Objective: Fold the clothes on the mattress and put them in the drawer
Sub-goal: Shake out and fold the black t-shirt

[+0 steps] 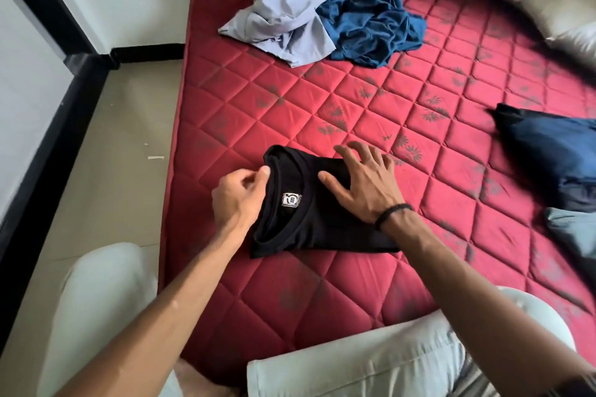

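Black shirt (309, 213) lies folded on the mattress (419, 126), long axis running 9 to 3 o'clock. Left hand (238, 196) pinches the collar edge; right hand (361, 184) presses flat, fingers spread (unfolded clothes remain at 12 o'clock).

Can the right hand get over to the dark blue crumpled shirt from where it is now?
Probably yes: the right hand rests open on the black shirt, and only bare mattress lies between it and the dark blue shirt.

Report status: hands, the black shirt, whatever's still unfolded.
Left hand pinches the collar of the black shirt; right hand flat on it. Shirt folded on mattress. Light blue garment and dark blue garment still crumpled. Nothing blocking.
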`<state>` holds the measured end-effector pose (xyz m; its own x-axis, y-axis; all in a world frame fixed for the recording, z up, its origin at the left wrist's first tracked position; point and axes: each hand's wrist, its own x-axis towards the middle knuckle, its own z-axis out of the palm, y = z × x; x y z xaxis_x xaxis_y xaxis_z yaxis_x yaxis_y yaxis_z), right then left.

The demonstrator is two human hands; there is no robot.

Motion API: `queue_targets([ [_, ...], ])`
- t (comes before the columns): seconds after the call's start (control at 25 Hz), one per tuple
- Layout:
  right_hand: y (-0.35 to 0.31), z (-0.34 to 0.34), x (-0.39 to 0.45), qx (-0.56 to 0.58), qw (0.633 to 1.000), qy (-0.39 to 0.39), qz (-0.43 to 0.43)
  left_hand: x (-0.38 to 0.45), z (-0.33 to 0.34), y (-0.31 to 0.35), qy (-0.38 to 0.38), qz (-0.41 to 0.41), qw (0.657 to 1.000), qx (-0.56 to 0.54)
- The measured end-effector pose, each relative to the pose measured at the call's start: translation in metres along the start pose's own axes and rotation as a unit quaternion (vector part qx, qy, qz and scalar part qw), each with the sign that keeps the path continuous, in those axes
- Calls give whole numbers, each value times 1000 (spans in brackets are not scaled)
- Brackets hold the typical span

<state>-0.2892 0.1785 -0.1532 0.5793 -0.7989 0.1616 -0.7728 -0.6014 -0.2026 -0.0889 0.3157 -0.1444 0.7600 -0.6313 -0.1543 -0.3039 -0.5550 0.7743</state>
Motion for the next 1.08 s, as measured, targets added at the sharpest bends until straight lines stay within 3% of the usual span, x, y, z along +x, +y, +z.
queue_targets([
  [0.04,6,2,10,4,999,-33,8,-9,-4,-5,-14,-14,1000,6],
  [0.12,17,11,15,4,994,-109,31,-35,-13,-13,-120,-35,992,25],
  [0.24,18,10,5,35,987,-109,113,-41,-19,-24,-214,12,976,37],
  [0.36,16,-1,-47,118,964,-139,195,-9,-9,-26,-129,25,991,-8],
  [0.48,7,-16,-118,213,940,-168,209,23,16,-8,-77,-11,985,-151],
  [0.56,4,-14,-133,252,936,-104,224,28,36,1,-77,-35,974,-210],
  [0.64,4,-11,-126,306,917,-12,257,15,42,3,-23,-31,983,-182],
  [0.76,4,-7,-102,441,843,63,302,4,37,2,42,31,994,-100],
  [0.84,8,-3,-90,544,777,88,305,10,33,16,7,40,987,-157],
  [0.96,15,7,-80,688,666,49,286,21,42,32,-81,-64,940,-325],
  [1.0,18,10,-79,700,653,30,287,22,48,31,-101,-122,920,-358],
  [1.04,19,13,-79,672,675,23,303,23,53,25,-111,-165,909,-367],
  [1.08,19,16,-79,603,730,31,321,22,56,20,-110,-183,909,-358],
])
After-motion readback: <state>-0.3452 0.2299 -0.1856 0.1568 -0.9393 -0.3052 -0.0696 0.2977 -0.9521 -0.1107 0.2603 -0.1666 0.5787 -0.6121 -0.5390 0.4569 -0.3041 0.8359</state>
